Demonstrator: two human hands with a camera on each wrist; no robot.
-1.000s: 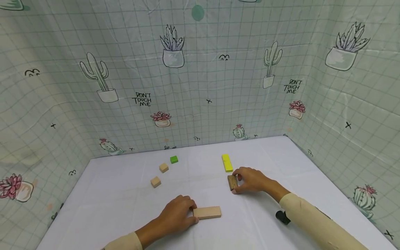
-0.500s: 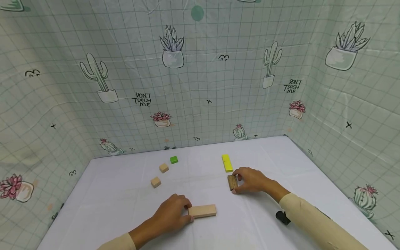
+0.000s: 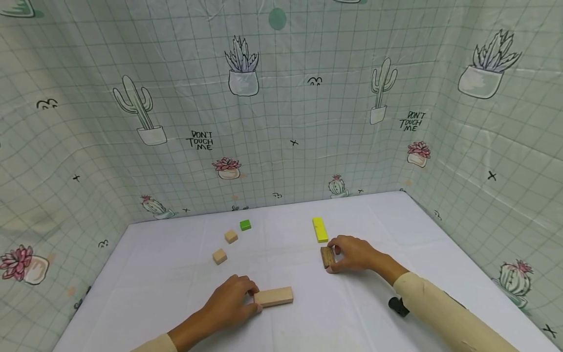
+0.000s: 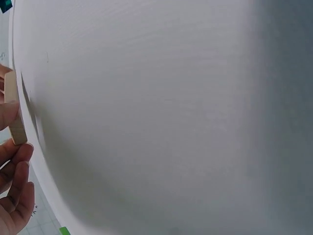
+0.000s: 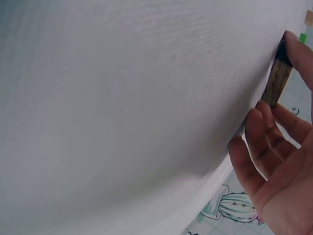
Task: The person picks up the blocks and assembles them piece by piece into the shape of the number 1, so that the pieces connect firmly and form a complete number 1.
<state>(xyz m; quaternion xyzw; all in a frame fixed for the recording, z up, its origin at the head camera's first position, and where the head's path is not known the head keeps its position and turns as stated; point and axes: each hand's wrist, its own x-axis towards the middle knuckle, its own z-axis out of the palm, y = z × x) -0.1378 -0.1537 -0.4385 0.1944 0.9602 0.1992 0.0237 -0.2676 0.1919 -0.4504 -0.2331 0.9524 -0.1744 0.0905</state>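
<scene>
My left hand (image 3: 229, 301) pinches the left end of a long pale wooden block (image 3: 274, 297) lying flat on the table, thumb at the near side and fingers at the far side. The left wrist view shows this block (image 4: 18, 131) between thumb and fingers at the left edge. On the right, my right hand (image 3: 353, 253) grips a small dark brown wooden block (image 3: 327, 256) by its two ends. Its brown grain shows between thumb and forefinger in the right wrist view, where the block (image 5: 278, 81) sits close to the white surface. Just beyond it lies a yellow block (image 3: 320, 230).
Two small pale wooden cubes (image 3: 219, 256) and a green block (image 3: 245, 225) lie back left on the white table (image 3: 167, 283). A black object (image 3: 398, 306) is beside the right sleeve. Patterned cloth (image 3: 281, 112) walls the table at the back and sides.
My left hand has slid the long pale block leftward, away from the dark brown one. The right hand and its block have stayed in place.
</scene>
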